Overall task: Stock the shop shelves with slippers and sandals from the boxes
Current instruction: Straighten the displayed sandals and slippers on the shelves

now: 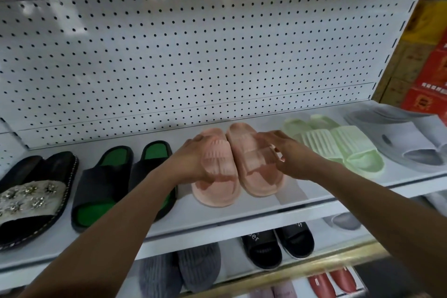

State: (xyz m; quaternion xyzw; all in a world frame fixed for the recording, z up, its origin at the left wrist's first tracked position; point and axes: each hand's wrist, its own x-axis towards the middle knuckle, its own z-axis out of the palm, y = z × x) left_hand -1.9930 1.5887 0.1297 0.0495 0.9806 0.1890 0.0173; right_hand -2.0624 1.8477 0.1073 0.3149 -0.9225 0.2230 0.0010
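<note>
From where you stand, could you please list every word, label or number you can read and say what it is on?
"er": white letters, the end of a cut-off word, on the left black slide sandal on the lower shelf.
"s": on the right black slide sandal.
Print on the red cardboard boxes: too blurred to read.

White shelf (246,210) — left to right on it: studded black slippers (31,198), black-green slides (121,181), pink slides (237,167), pale green slides (338,145), grey slides (408,143) — pairs side by side
</note>
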